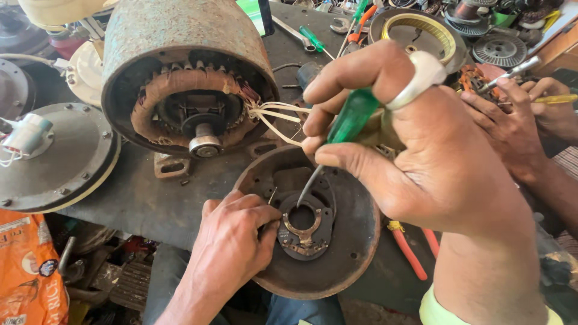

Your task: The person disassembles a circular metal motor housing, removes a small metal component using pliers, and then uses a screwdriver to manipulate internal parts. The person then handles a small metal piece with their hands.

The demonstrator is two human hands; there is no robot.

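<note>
Two hands work over a rusty round end cover that lies dish-up at the near edge of the dark bench. The left hand rests on the cover's left rim, fingers curled down and pressing on the black switch plate at its centre; it grips nothing. The right hand is clenched around a green-handled screwdriver, whose thin shaft slants down so the tip meets the upper left of the plate. A white ring sits on one finger of that hand.

Just behind the cover stands a motor housing, open end forward, showing copper windings and a shaft stub. Pale wires run from the windings toward the right hand and pass behind it, so their ends are hidden. A grey disc lies to the left, with an orange bag below it. Red-handled pliers lie right of the cover, partly hidden by the right wrist. At the far right another person's hands hold a metal tool. Wrenches and loose parts crowd the back of the bench.
</note>
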